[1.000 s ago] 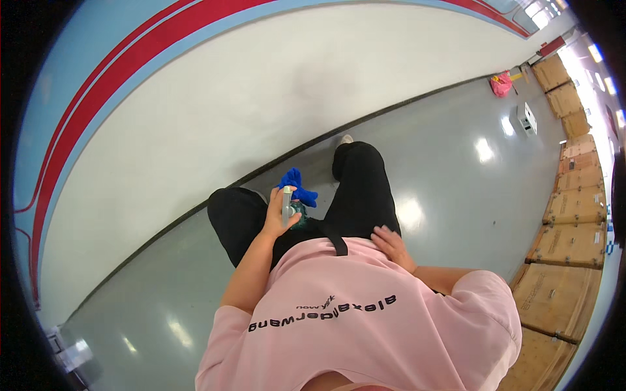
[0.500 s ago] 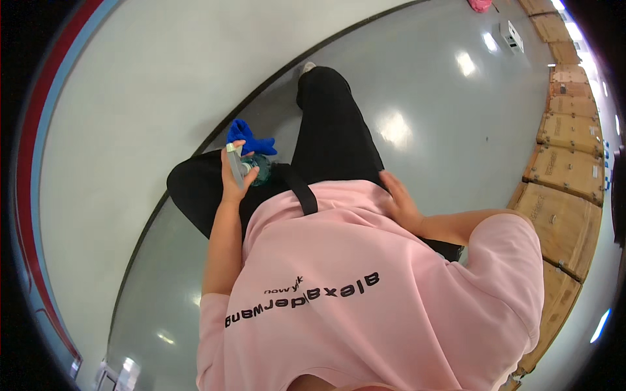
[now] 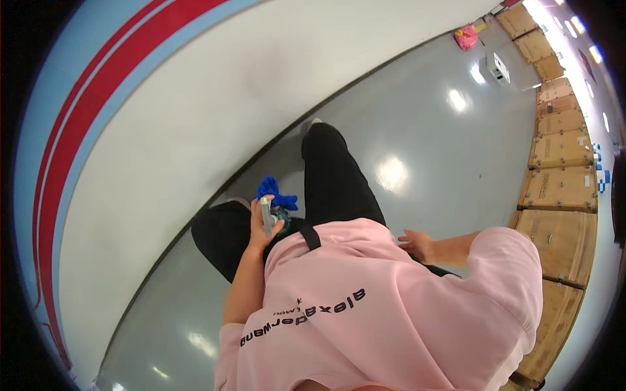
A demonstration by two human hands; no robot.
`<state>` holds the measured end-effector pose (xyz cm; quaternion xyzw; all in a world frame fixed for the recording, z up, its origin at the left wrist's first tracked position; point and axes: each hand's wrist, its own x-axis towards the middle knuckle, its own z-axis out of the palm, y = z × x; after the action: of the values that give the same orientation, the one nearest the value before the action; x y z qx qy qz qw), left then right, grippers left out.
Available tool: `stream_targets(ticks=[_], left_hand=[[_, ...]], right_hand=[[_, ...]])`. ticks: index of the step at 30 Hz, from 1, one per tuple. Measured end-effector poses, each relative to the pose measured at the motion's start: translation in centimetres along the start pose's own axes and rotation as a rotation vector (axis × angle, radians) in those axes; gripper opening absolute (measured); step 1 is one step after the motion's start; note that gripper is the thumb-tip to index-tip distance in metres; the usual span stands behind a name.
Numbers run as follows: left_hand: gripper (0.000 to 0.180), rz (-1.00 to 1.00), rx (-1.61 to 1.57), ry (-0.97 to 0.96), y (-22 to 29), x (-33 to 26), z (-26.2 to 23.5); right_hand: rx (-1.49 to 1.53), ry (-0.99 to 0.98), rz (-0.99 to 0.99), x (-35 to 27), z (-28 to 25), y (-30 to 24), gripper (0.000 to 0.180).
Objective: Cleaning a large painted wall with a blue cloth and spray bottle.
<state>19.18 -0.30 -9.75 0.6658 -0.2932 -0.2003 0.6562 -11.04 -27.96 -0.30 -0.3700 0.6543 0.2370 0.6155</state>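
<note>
Glossy grey floor (image 3: 443, 156) meets a white wall (image 3: 189, 111) along its left edge, with wooden crates (image 3: 558, 186) lined along its right edge. Near the floor's far right corner are a pink bag (image 3: 466, 38) and a white box (image 3: 498, 68). The left grip (image 3: 257, 229) is clamped on a spray bottle (image 3: 285, 219), teal-bodied with a pale head, over the lap of black trousers (image 3: 334, 176). A blue cloth (image 3: 276, 196) sits just beyond its fingertips; whether they pinch it, I cannot tell. The right grip (image 3: 420, 246) is beside the pink shirt (image 3: 391, 293), its fingers apart.
</note>
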Motion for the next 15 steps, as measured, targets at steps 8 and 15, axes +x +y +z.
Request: stream_targets(ticks=[8,15], left_hand=[[0.062,-0.153,-0.188,0.146,-3.3,-1.3,-0.8],[0.061,-0.107,-0.269,0.171,-4.1,-0.6,0.4]], right_hand=[[0.217,-0.068,0.042,7.5,-6.7,6.3,0.045],[0.163,0.019,-0.064,7.6,-8.6,6.3,0.045]])
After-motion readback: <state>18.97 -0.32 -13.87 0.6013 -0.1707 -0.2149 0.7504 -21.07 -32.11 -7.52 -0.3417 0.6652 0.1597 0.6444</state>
